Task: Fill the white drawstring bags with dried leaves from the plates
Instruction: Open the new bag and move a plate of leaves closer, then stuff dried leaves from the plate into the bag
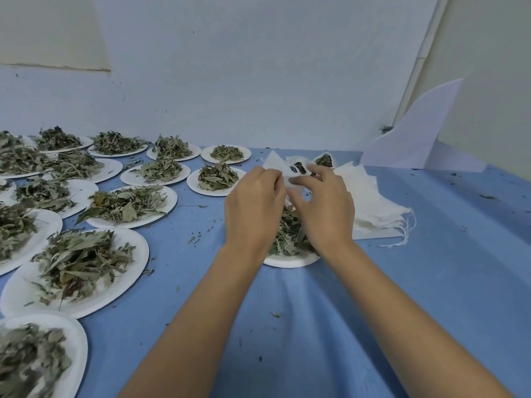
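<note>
Between my two hands I hold a white drawstring bag (280,166) above a white plate (287,261) of dried leaves (286,234). My left hand (254,202) pinches the bag's left edge. On its right side, the fingers of my right hand (323,202) curl on the cloth. The bag's lower part is hidden behind my hands. A stack of flat empty bags (373,202) lies just right of my right hand. Two filled bags (313,162) with dark leaves showing sit behind my hands.
Several white plates heaped with dried leaves (77,262) cover the left half of the blue tablecloth (431,282). A white foam board (416,133) leans on the wall at the back right. Leaf crumbs are scattered on the cloth.
</note>
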Action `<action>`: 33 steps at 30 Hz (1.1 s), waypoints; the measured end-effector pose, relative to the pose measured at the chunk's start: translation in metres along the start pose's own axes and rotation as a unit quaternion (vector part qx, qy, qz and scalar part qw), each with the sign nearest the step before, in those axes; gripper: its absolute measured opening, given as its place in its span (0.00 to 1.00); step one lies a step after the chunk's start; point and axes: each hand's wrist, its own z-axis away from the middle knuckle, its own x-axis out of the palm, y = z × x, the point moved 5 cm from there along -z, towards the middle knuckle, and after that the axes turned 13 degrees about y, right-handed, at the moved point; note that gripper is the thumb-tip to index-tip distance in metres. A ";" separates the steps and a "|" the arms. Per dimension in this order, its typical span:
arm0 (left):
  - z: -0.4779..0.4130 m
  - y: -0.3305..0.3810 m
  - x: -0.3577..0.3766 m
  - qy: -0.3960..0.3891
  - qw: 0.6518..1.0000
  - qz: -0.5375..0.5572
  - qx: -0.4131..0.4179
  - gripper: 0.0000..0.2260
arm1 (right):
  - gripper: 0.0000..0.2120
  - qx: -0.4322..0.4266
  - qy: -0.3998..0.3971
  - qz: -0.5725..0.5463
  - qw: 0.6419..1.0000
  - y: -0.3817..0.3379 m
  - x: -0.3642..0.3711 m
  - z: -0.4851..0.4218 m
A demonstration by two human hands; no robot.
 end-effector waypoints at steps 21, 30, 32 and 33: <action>-0.008 -0.010 -0.009 0.030 0.973 -0.028 0.227 0.23 | 0.11 -0.110 -0.057 -0.050 0.991 -0.051 0.027 -0.001; -0.008 -0.022 -0.017 0.089 0.969 -0.062 0.220 0.16 | 0.19 -0.092 -0.084 -0.119 0.985 -0.041 0.031 0.004; -0.011 -0.029 -0.018 0.070 0.991 -0.010 0.115 0.15 | 0.18 -0.084 -0.059 -0.123 0.987 -0.039 0.028 0.002; -0.013 -0.034 -0.018 0.048 0.997 0.035 0.041 0.14 | 0.17 -0.090 -0.037 -0.113 0.989 -0.039 0.026 0.001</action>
